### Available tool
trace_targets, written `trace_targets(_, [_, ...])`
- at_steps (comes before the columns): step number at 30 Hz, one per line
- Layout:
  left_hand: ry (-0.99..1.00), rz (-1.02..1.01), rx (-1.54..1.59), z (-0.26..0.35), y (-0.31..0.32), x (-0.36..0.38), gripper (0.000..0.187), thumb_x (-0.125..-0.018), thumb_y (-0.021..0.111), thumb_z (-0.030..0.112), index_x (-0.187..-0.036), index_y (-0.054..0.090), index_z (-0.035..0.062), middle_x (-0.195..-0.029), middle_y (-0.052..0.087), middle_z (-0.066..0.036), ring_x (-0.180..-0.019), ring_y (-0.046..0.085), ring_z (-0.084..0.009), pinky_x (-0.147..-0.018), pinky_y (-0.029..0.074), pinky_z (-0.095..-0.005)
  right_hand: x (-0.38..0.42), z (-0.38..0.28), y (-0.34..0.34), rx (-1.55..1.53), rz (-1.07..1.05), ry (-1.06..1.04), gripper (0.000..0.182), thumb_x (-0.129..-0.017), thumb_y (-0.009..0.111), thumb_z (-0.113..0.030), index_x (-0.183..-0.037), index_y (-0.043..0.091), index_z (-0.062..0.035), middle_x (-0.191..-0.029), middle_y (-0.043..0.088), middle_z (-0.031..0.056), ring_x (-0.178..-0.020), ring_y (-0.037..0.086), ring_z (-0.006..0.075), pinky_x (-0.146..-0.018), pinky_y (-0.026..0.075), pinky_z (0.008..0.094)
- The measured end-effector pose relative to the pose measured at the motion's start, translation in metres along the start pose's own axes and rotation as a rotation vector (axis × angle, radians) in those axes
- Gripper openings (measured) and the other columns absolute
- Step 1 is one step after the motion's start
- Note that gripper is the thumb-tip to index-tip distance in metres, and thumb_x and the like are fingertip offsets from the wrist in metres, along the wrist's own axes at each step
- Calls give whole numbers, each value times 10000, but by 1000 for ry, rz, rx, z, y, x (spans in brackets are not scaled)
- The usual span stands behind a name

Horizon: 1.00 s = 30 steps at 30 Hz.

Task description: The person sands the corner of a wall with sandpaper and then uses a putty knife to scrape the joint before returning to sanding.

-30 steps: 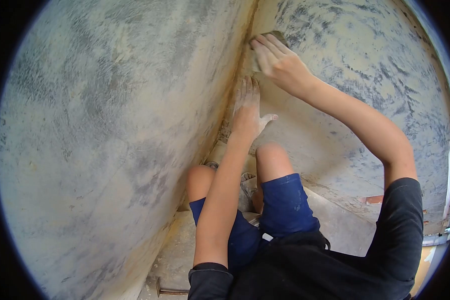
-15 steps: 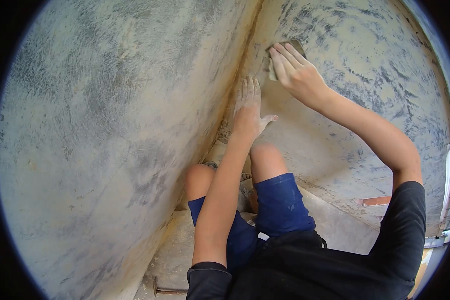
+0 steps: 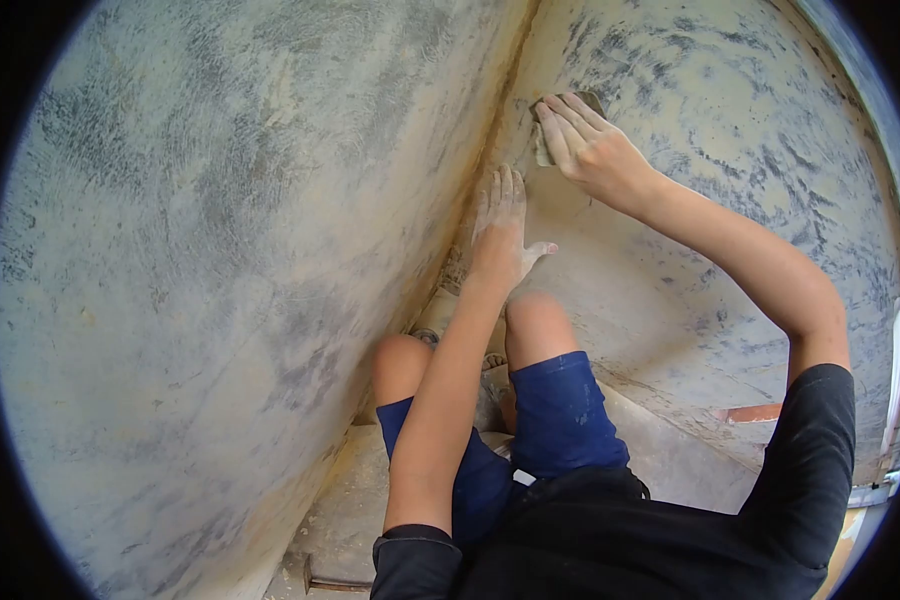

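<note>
My right hand [image 3: 595, 145] presses a sheet of sandpaper [image 3: 544, 150] flat against the right wall [image 3: 700, 170], close to the corner. The sheet has a dark part and a pale part; most of it is hidden under the fingers. Lower and to the left, my left hand [image 3: 502, 225] is open, its fingers stretched upward and thumb out to the side. White dust coats its fingers. It lies on or just over the wall beside the corner seam, holding nothing.
A large left wall [image 3: 190, 250], smeared grey and cream, meets the right wall at a brownish seam [image 3: 505, 95]. My bent knees [image 3: 540, 325] are below my hands. A reddish strip [image 3: 753, 412] shows low on the right wall. The floor [image 3: 345, 500] is dusty.
The view has shifted slightly, and both hands sit a little lower in it. The sandpaper stays under my right hand, with less of its dark part showing. My left hand remains open.
</note>
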<state>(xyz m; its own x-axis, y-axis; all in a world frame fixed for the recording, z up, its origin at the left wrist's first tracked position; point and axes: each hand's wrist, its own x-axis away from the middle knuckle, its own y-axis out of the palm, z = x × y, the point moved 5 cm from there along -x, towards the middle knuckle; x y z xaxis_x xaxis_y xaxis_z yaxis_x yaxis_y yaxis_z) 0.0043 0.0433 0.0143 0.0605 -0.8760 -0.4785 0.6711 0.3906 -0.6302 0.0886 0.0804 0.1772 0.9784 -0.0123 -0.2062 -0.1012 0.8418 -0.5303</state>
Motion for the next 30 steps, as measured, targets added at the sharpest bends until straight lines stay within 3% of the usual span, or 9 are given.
trace_targets(6, [-5, -23, -13, 1, 5, 3, 1245, -720, 895, 491, -1617, 252, -85, -1696, 211, -308, -1586, 186, -446, -1315, 174, -493, -23, -10, 6, 39, -34, 113, 529, -855, 614, -42, -1337, 583, 171, -1335, 674, 267, -1304, 642, 344, -1176, 477, 448])
trace_targets(9, [10, 9, -5, 2, -1, 2, 1242, -720, 895, 493, -1616, 257, -85, -1689, 230, -311, -1586, 182, -449, -1315, 174, -494, 12, -5, -4, 7, -32, 83, 524, -853, 608, -40, -1331, 584, 176, -1334, 672, 272, -1288, 647, 366, -1180, 473, 445])
trace_targets(12, [12, -3, 11, 0, 0, 1, 1235, -723, 895, 491, -1613, 263, -86, -1690, 228, -309, -1587, 178, -451, -1314, 174, -493, 2, -1, 1, 25, 20, 43, 477, -866, 600, -87, -1260, 634, 180, -1291, 696, 281, -1256, 670, 369, -1165, 480, 455])
trace_targets(15, [6, -33, -33, -1, 3, 3, 1246, -718, 900, 487, -1614, 253, -87, -1693, 219, -309, -1588, 175, -452, -1314, 175, -498, -32, -12, 16, 119, -13, 32, 478, -851, 614, -68, -1259, 634, 179, -1290, 697, 282, -1276, 663, 358, -1159, 487, 454])
trace_targets(21, [15, 8, -6, 4, 3, 3, 1275, -700, 906, 496, -1618, 241, -86, -1695, 213, -309, -1587, 176, -453, -1310, 177, -515, 2, 0, -9, 17, -39, 87, 473, -862, 620, -55, -1273, 628, 179, -1289, 699, 281, -1288, 658, 357, -1162, 484, 453])
trace_targets(25, [7, -14, -16, -2, 4, 1, 1269, -709, 901, 497, -1620, 237, -85, -1699, 209, -303, -1588, 179, -447, -1310, 177, -513, -15, -4, 7, 32, 2, 87, 475, -863, 615, -55, -1277, 627, 178, -1287, 701, 280, -1294, 654, 356, -1174, 470, 456])
trace_targets(27, [6, -21, -26, -3, 5, 2, 1269, -712, 900, 495, -1621, 233, -86, -1699, 209, -303, -1589, 179, -444, -1311, 177, -512, -36, -15, 18, 162, -46, 83, 477, -853, 614, -53, -1273, 631, 173, -1287, 700, 277, -1287, 660, 339, -1184, 460, 455])
trace_targets(30, [-11, -40, -28, 1, 5, 3, 1276, -710, 900, 503, -1620, 229, -89, -1699, 209, -303, -1590, 176, -444, -1311, 176, -513, -28, -8, 7, 48, -6, 129, 480, -857, 609, -64, -1275, 635, 171, -1307, 692, 276, -1270, 667, 340, -1187, 453, 455])
